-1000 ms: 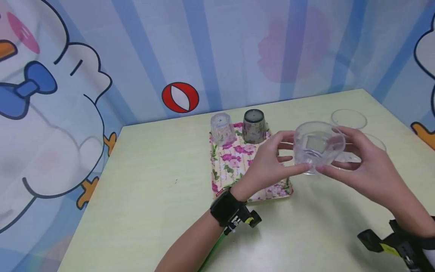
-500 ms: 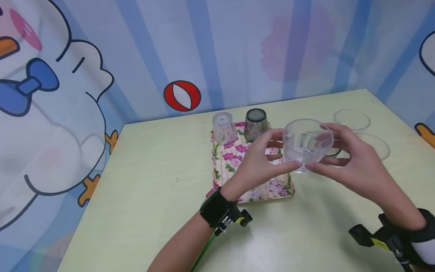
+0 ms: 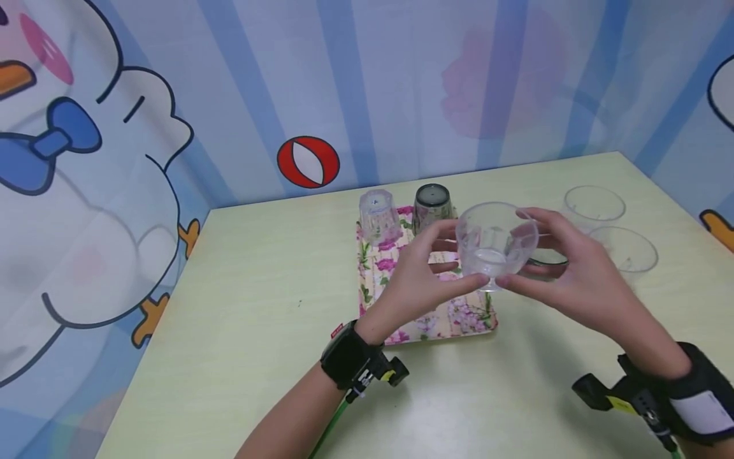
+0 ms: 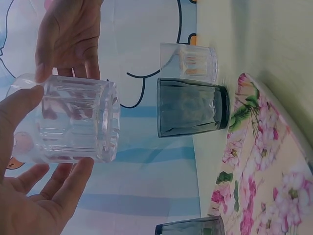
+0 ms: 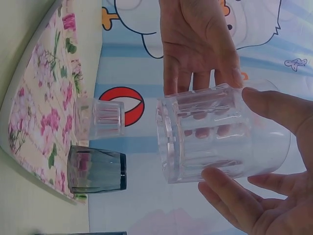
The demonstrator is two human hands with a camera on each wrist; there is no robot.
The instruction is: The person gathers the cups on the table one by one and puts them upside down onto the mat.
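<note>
Between both hands a clear faceted glass point(image 3: 496, 239) is held upright, rim up, above the table and overlapping the mat in the head view. My left hand point(image 3: 421, 268) grips its left side, my right hand point(image 3: 562, 261) its right, with both thumbs low on the near side. In the right wrist view the fingers wrap its ribbed wall. Beneath lies a floral mat point(image 3: 395, 335). At its far end an upside-down clear glass point(image 3: 378, 217) and an upside-down smoky grey glass point(image 3: 432, 205) stand side by side.
Right of the mat, two clear glasses, a farther glass point(image 3: 595, 203) and a nearer glass point(image 3: 625, 248), stand rim up on the pale table point(image 3: 246, 306). A smoky glass point(image 4: 193, 107) stands upright near them, partly hidden by my right hand. A cartoon-printed curtain point(image 3: 401, 95) closes off the back.
Both hands have carried the clear glass to the left, toward the mat. The smoky glass's rim behind my right hand and the nearer clear glass show more. The grip stays the same.
</note>
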